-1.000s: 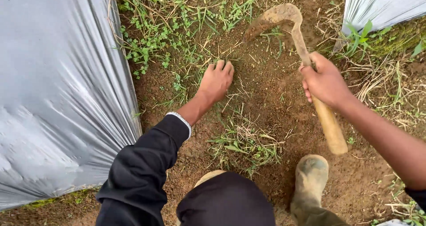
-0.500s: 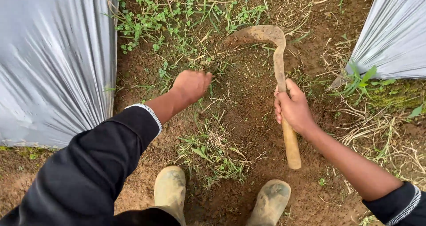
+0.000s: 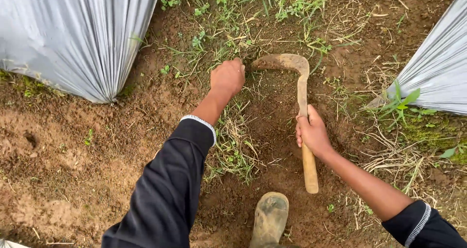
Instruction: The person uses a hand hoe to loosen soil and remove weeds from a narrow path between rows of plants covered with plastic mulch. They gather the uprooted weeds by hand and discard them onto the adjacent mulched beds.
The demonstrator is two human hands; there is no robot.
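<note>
Two big sheets of silver-grey plastic frame the scene: the left plastic sheet (image 3: 78, 34) drapes down over the upper left corner, the right plastic sheet (image 3: 438, 77) slopes in from the right edge, and between them runs a strip of bare brown soil (image 3: 63, 180), dug and crumbly. Nothing here serves as a container. Weeds and grass (image 3: 228, 9) spread thickly across the top of the strip, and a smaller clump of cut grass (image 3: 236, 150) lies on the soil between the person's arms. A few broad green leaves (image 3: 406, 102) sprout at the foot of the right sheet, with dry straw scattered beneath them. The sickle (image 3: 301, 102) lies close to the ground, its rusty curved blade hooking left until the tip sits just beside the left hand. The right hand (image 3: 312, 131) has its fingers wrapped tight around the pale wooden handle, the butt end sticking out below the fist. The left hand (image 3: 227, 76), in a dark sleeve, is closed into a fist with fingers curled into the weeds at the soil. A muddy boot (image 3: 270, 219) stands below the sickle handle.
</note>
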